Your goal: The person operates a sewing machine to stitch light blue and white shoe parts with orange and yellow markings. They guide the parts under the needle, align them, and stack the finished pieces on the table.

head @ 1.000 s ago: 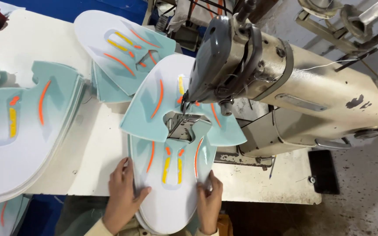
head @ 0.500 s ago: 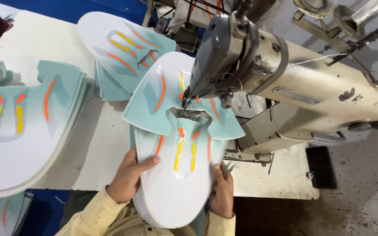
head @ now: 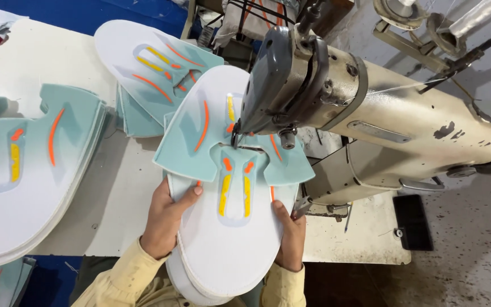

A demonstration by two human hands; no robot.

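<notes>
Stacks of cut shoe-upper panels (head: pixel 26 187), white with pale teal overlays and orange and yellow stripes, lie at the far left of the white tabletop (head: pixel 115 204), unmoved over the last second. Further in, the left hand (head: pixel 166 219) is clamped on the left edge of the white panel (head: pixel 228 244) being sewn, thumb on top and fingers underneath; a second ago it was laid flat and open on that panel. The panel itself has been drawn toward the body, and its near end has been lifted off the tabletop edge, so that it now hangs over the lap. Its far end lies under the teal panel (head: pixel 191 142) at the needle (head: pixel 235 139) of the cream sewing machine (head: pixel 382 131), where the two overlap. At the right edge, the right hand (head: pixel 291 239) is closed on the panel in the same pinching grip, thumb over the top. From the shift, it is judged that the piece is being fed or turned under the presser foot. A second pile (head: pixel 154 74) rests behind, untouched.
</notes>
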